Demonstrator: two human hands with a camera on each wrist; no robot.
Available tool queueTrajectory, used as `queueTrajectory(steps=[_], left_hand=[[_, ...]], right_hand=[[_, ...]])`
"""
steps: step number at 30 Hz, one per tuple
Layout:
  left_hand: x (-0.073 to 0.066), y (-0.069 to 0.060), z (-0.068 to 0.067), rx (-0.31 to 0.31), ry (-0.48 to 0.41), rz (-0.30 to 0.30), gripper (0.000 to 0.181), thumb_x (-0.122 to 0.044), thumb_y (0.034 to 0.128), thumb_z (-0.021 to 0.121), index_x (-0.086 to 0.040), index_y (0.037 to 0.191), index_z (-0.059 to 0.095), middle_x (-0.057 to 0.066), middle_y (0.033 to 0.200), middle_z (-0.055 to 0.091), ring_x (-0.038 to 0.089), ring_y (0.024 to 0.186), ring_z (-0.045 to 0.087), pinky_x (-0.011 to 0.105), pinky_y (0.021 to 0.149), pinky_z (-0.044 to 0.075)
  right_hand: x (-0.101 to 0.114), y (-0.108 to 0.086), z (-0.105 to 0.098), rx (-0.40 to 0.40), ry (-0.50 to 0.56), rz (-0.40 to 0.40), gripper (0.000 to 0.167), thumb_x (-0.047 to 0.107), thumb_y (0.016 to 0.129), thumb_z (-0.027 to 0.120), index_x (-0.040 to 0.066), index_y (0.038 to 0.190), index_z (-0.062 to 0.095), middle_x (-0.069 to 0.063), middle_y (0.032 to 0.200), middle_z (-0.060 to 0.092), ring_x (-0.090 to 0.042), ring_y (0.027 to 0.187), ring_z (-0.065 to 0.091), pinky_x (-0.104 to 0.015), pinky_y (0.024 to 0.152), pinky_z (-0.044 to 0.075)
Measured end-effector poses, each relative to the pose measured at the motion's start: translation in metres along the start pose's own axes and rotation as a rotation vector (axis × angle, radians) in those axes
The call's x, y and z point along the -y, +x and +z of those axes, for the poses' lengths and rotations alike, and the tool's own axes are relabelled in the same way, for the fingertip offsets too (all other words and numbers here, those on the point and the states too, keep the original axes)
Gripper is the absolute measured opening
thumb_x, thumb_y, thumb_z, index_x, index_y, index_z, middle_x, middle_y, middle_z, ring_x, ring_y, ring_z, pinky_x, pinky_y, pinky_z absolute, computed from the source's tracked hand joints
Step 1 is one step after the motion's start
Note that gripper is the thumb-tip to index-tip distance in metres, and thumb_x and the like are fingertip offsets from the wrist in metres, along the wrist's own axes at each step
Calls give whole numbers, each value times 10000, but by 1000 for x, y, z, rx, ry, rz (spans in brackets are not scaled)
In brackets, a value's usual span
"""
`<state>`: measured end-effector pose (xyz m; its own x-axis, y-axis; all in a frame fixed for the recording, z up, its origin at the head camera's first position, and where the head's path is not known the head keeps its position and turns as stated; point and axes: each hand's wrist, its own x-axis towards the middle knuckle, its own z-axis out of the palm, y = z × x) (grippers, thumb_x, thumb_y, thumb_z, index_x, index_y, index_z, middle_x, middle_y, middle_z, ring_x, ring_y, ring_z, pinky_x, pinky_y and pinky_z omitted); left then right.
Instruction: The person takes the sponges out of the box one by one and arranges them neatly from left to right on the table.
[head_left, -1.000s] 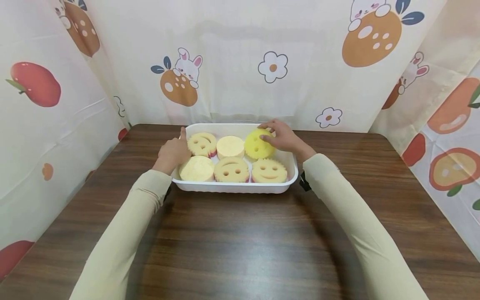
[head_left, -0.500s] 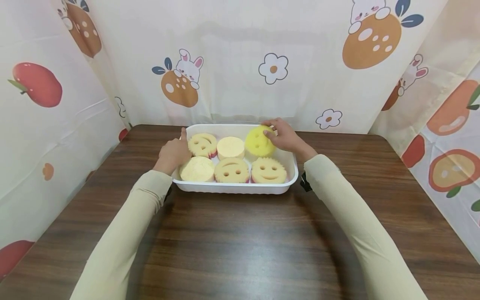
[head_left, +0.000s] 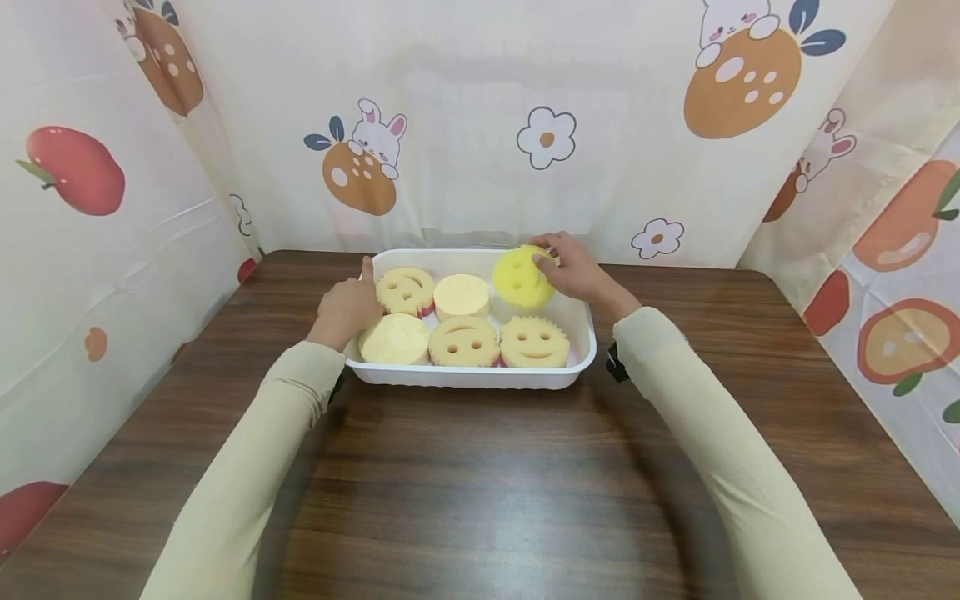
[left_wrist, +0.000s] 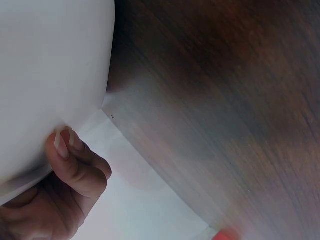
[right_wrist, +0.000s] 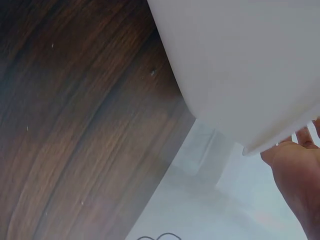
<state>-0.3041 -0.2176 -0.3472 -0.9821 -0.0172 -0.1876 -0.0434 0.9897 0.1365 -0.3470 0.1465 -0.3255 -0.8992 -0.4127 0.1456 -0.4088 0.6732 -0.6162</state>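
A white plastic tray (head_left: 465,377) stands on the table, holding several round sponges. My right hand (head_left: 576,271) pinches a bright yellow smiley-face sponge (head_left: 517,287) by its right side, tilted over the tray's back right part. My left hand (head_left: 347,307) grips the tray's left rim. Curled fingers (left_wrist: 75,170) press on the tray's outer wall in the left wrist view. Paler smiley sponges lie at the front right (head_left: 535,354), front middle (head_left: 465,354) and back left. A plain round sponge (head_left: 461,296) is at the back middle, another (head_left: 394,340) at the front left.
The dark wood table (head_left: 480,483) spreads in front of the tray and to both sides. Printed cloth (head_left: 480,125) hangs close behind the tray and along both sides of the table.
My right hand has moved slightly up and to the right with the yellow smiley sponge. The front right sponge has shifted slightly left. My left hand keeps its place on the rim.
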Motion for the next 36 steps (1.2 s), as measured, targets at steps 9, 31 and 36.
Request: queueTrajectory(steps=[9,31,36], left_hand=[[-1,-3,2,-32,-9,-22,864,-279,957,476,6,1572,-59,322,1192,617,412,969,652,536,787,543],[1,-3,0,-42,-74,-34,830,-294,949,471,87,1541,33,360,1322,527,504,1170,573,600,954,483],[3,-1,2,-32,-85,-35,820,-299,954,467,85,1541,43,356,1317,529,498,1168,574,599,955,484]], right_hand=[[-1,-5,-12,-9,21,50,433,260,1055,425,85,1450,458,-182,1402,452,-353,1265,474,-518,1058,414],[-9,-15,-42,-76,27,103,453,249,1074,321,47,1466,423,-208,1431,442,-323,1238,435,-518,1098,348],[-11,-19,-45,-74,31,120,465,262,1076,308,42,1474,406,-210,1453,423,-330,1258,424,-525,1111,334]])
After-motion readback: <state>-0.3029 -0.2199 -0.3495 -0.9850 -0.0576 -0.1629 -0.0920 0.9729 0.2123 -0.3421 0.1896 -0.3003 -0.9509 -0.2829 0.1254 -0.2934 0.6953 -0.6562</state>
